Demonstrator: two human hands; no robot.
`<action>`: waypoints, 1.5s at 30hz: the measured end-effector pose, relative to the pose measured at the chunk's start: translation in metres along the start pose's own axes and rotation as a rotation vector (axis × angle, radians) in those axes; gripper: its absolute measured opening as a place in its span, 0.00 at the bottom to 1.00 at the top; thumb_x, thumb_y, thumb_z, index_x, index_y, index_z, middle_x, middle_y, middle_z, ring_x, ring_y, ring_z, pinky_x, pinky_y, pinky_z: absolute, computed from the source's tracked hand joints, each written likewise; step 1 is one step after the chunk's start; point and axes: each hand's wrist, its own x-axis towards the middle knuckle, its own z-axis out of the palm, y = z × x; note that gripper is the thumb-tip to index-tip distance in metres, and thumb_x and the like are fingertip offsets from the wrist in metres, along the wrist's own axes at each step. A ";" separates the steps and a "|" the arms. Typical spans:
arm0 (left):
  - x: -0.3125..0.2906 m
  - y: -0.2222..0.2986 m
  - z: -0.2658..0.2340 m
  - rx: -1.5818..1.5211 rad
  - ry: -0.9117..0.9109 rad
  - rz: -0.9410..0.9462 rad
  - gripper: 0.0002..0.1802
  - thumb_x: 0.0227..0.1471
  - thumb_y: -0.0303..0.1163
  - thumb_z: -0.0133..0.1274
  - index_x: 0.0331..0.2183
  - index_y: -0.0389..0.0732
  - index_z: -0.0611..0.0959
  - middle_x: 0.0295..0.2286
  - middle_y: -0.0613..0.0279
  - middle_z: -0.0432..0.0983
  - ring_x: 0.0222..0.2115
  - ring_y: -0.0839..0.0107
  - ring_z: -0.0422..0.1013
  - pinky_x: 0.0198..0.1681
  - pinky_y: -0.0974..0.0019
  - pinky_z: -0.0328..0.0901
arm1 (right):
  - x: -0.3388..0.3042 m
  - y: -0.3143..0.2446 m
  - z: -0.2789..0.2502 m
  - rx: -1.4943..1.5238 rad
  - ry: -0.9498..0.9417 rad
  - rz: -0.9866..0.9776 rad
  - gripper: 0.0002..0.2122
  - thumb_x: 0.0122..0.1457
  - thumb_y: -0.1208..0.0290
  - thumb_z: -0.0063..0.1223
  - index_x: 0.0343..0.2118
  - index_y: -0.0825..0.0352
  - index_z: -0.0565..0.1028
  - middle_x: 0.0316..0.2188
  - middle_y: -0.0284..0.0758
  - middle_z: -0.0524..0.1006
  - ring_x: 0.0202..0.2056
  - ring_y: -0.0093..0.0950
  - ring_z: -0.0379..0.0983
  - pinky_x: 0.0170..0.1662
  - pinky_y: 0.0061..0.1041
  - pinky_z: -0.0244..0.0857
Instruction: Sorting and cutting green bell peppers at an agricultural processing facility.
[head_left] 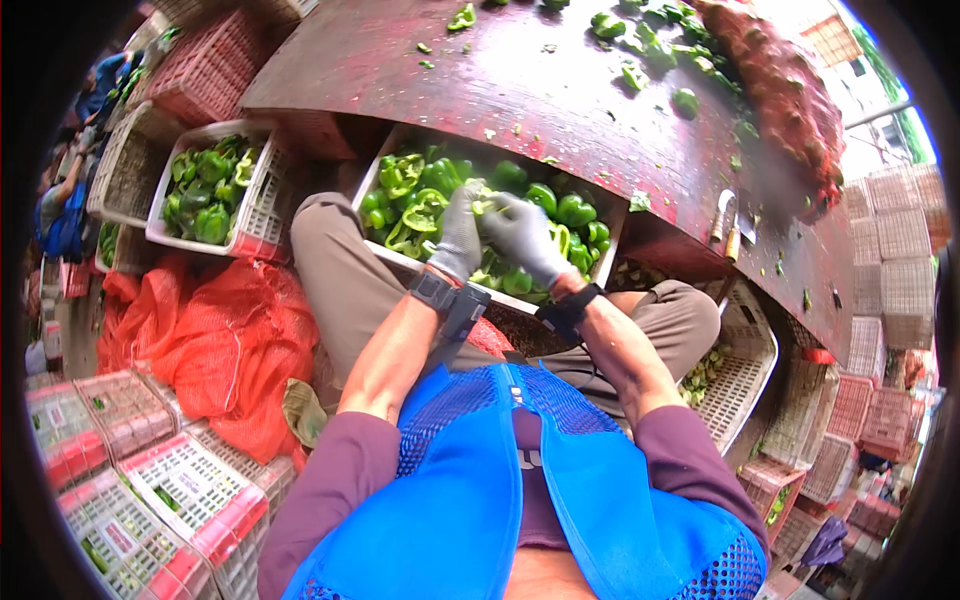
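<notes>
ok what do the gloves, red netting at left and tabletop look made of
Gloves: probably stretchy fabric, matte grey, fitting closely around the hands.
Red netting: likely plastic mesh, slightly shiny, slumping in thin folds.
Tabletop: perhaps painted wood, worn sheen; colour patchy red, metal possible.

Bright green peppers (pixel 440 178) showed paler green insides alongside pale grey gloves (pixel 461 235) and black wrist straps (pixel 568 308). The vest (pixel 450 495) was vivid blue, patterned with mesh holes, worn with plum sleeves (pixel 338 490) and taupe trousers (pixel 338 285). A mottled tabletop (pixel 400 80) mixed dark red and brown, a netted sack (pixel 240 350) was orange-red, and white latticed crates (pixel 195 480) carried bands of red.
</notes>
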 end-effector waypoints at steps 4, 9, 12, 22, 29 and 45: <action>-0.014 0.024 -0.044 0.210 0.070 0.258 0.22 0.71 0.44 0.61 0.57 0.40 0.86 0.46 0.64 0.87 0.43 0.66 0.83 0.51 0.62 0.77 | -0.002 -0.019 -0.001 0.734 -0.157 0.413 0.08 0.76 0.63 0.66 0.49 0.62 0.85 0.31 0.19 0.78 0.29 0.11 0.69 0.31 0.18 0.63; -0.015 0.106 -0.054 1.433 0.563 0.852 0.34 0.65 0.45 0.68 0.67 0.42 0.80 0.52 0.45 0.82 0.54 0.51 0.80 0.59 0.47 0.74 | -0.003 -0.018 -0.093 0.371 0.133 0.320 0.11 0.77 0.65 0.65 0.55 0.63 0.86 0.32 0.22 0.80 0.28 0.12 0.71 0.31 0.19 0.66; 0.001 0.112 -0.100 1.897 0.620 0.662 0.46 0.63 0.57 0.66 0.75 0.52 0.72 0.63 0.39 0.73 0.62 0.39 0.75 0.65 0.35 0.69 | -0.008 -0.008 -0.148 0.186 0.255 0.240 0.13 0.76 0.66 0.64 0.58 0.65 0.86 0.35 0.24 0.82 0.29 0.12 0.72 0.32 0.17 0.66; 0.043 0.072 -0.117 2.172 0.567 0.563 0.42 0.69 0.57 0.59 0.77 0.54 0.75 0.79 0.39 0.56 0.74 0.34 0.61 0.77 0.31 0.55 | -0.183 0.088 -0.449 -1.188 0.437 0.751 0.18 0.72 0.59 0.59 0.60 0.57 0.83 0.47 0.52 0.89 0.49 0.55 0.88 0.51 0.54 0.81; 0.085 0.039 -0.068 2.371 0.541 0.556 0.46 0.69 0.66 0.57 0.78 0.55 0.72 0.74 0.42 0.66 0.73 0.36 0.61 0.76 0.31 0.51 | -0.216 0.147 -0.523 -1.139 0.039 1.105 0.30 0.63 0.54 0.65 0.68 0.58 0.81 0.62 0.49 0.85 0.65 0.49 0.82 0.66 0.49 0.77; 0.248 0.053 -0.068 2.265 0.513 0.337 0.50 0.65 0.61 0.59 0.77 0.43 0.70 0.74 0.35 0.62 0.78 0.33 0.51 0.81 0.25 0.39 | 0.677 0.257 -0.374 -0.841 0.290 0.357 0.44 0.61 0.31 0.67 0.68 0.67 0.80 0.65 0.56 0.81 0.66 0.52 0.80 0.71 0.48 0.71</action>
